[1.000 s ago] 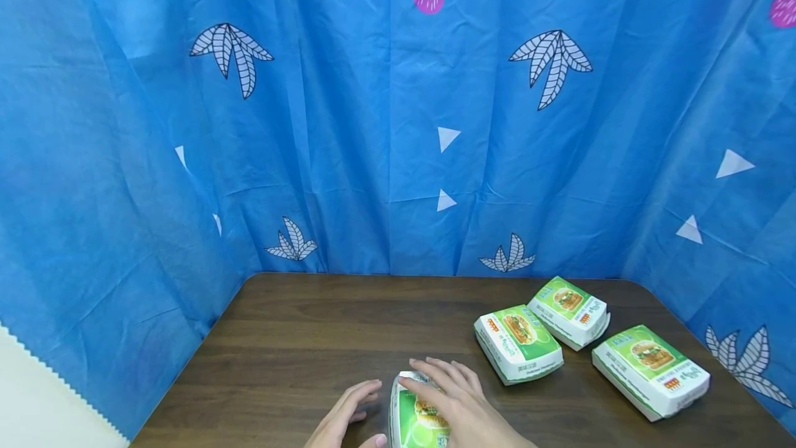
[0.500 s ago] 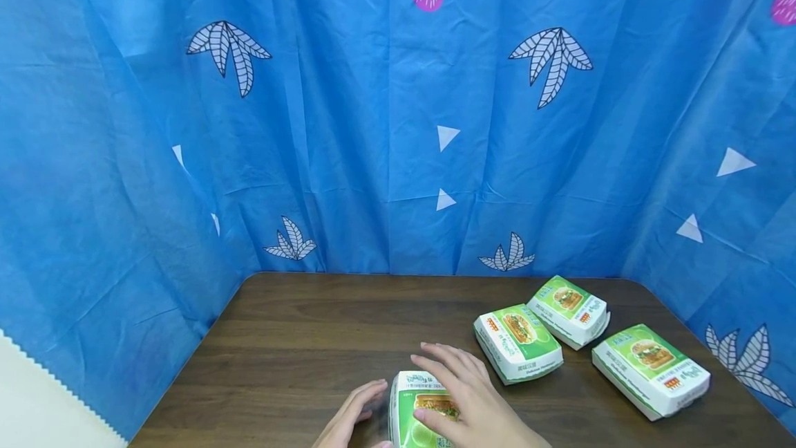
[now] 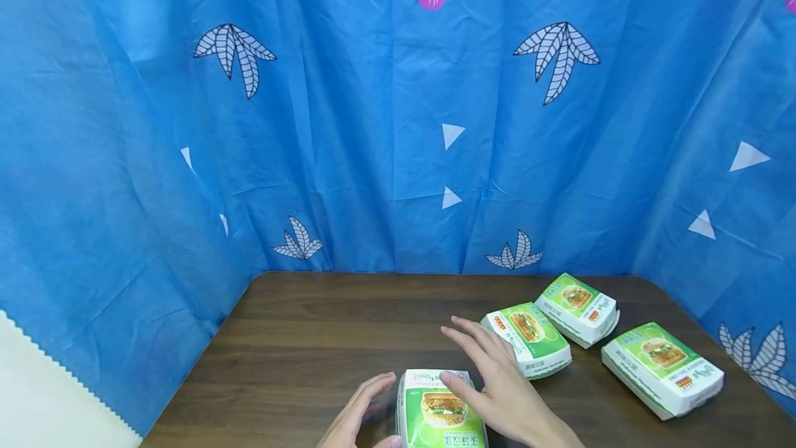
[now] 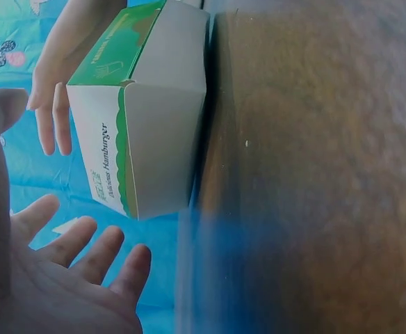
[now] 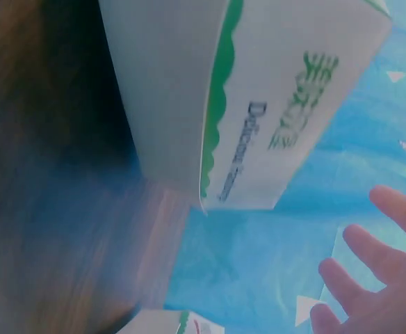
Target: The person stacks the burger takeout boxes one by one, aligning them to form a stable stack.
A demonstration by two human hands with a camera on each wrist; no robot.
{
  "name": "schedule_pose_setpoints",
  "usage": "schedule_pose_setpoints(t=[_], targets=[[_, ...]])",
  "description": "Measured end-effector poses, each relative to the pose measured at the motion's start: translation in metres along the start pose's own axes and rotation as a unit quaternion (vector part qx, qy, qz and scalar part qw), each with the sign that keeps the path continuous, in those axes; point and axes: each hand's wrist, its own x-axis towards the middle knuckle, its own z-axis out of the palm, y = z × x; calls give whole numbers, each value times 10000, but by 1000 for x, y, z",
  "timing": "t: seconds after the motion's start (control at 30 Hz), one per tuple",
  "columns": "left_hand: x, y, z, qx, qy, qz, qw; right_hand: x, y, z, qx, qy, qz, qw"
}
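A green and white hamburger box (image 3: 435, 417) lies flat on the table at the near edge of the head view, a burger picture on its lid. My left hand (image 3: 357, 415) is just left of it, fingers extended and apart from the box. Over the box's right side hovers my right hand (image 3: 506, 393), fingers spread and holding nothing; whether its thumb touches the lid I cannot tell. In the left wrist view the box's white side (image 4: 165, 118) stands clear of the left fingers (image 4: 95, 257). The right wrist view has the right fingers (image 5: 377, 254) apart from the box (image 5: 252, 111).
Three more hamburger boxes lie to the right: one box (image 3: 528, 337) partly behind my right hand, another box (image 3: 578, 308) touching or close behind it, and a third box (image 3: 662, 368) farther right. A blue patterned curtain (image 3: 348, 123) encloses the brown wooden table (image 3: 311, 337).
My right hand has lifted off the box's lid and moved right and away from me, uncovering more of the lid. The left hand stays beside the box. The head view has shifted slightly.
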Motion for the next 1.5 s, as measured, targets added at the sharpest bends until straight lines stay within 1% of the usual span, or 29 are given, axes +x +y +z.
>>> schedule_pose_setpoints(t=[0.03, 0.07, 0.13, 0.2, 0.23, 0.27, 0.3, 0.33, 0.37, 0.43, 0.5, 0.57, 0.6, 0.63, 0.67, 0.73, 0.8, 0.87, 1.0, 1.03, 1.1, 1.17, 1.2, 1.27, 1.33, 1.37, 1.4, 1.43, 1.5], targets=[[1, -2, 1, 90, 47, 84, 9999, 1, 2, -1, -22, 60, 29, 10000], [1, -2, 1, 106, 66, 62, 9999, 2, 3, -1, -32, 131, 55, 9999], [3, -1, 1, 307, 120, 245, 9992, 4, 6, -3, -24, 249, 105, 9996], [4, 6, 0, 155, -47, -247, 9996, 4, 9, -4, 13, 274, 244, 9993], [4, 11, -1, -137, -221, -664, 9975, 4, 10, -4, 35, 261, 330, 9991], [4, 16, -2, -409, -365, -1087, 9926, 4, 11, -5, 61, 252, 393, 9989], [4, 20, -3, -653, -492, -1438, 9862, 5, 12, -5, 85, 243, 452, 9986], [4, 25, -4, -900, -584, -1766, 9784, 5, 14, -5, 99, 236, 500, 9984], [5, 29, -5, -1124, -657, -2115, 9687, 5, 15, -5, 108, 226, 554, 9981], [6, 33, -6, -1340, -742, -2274, 9617, 5, 17, -5, 134, 233, 624, 9977], [9, 33, -5, -1199, -748, -2183, 9656, 5, 19, -5, 116, 246, 691, 9972], [12, 30, -4, -947, -697, -1999, 9727, 6, 21, -5, 73, 305, 721, 9969], [14, 28, -3, -761, -657, -1858, 9774, 6, 23, -5, 61, 351, 724, 9967], [15, 25, -2, -601, -619, -1765, 9805, 7, 24, -5, 51, 408, 717, 9966], [16, 22, -1, -363, -527, -1600, 9850, 7, 25, -5, 30, 466, 717, 9963], [18, 18, 1, -87, -426, -1363, 9897, 8, 27, -5, 31, 595, 703, 9957], [19, 16, 2, 20, -388, -1262, 9912, 8, 30, -5, 60, 679, 747, 9949], [20, 17, 3, -179, -437, -1424, 9887, 9, 34, -5, 76, 733, 814, 9940], [22, 21, 3, -562, -538, -1848, 9797, 8, 43, -4, 99, 831, 939, 9921], [23, 21, 3, -658, -568, -1922, 9775, 8, 45, -4, 104, 839, 963, 9918], [24, 20, 5, -664, -554, -1940, 9772, 8, 49, -4, 87, 856, 1017, 9911], [25, 17, 5, -578, -553, -1800, 9804, 8, 52, -6, 33, 893, 1064, 9903], [26, 15, 6, -474, -545, -1646, 9837, 9, 54, -7, 7, 899, 1095, 9899], [27, 11, 7, -183, -504, -1264, 9905, 10, 57, -10, -65, 933, 1150, 9890], [27, 8, 8, 141, -456, -793, 9957, 10, 60, -13, -138, 976, 1188, 9880], [27, 6, 8, 259, -434, -613, 9968, 11, 62, -14, -182, 990, 1203, 9876], [27, 6, 8, 323, -448, -505, 9972, 11, 63, -16, -218, 994, 1222, 9873], [27, 6, 9, 333, -491, -518, 9969, 11, 64, -17, -251, 1007, 1240, 9868], [28, 7, 9, 186, -600, -739, 9953, 10, 68, -18, -299, 1023, 1275, 9861]])
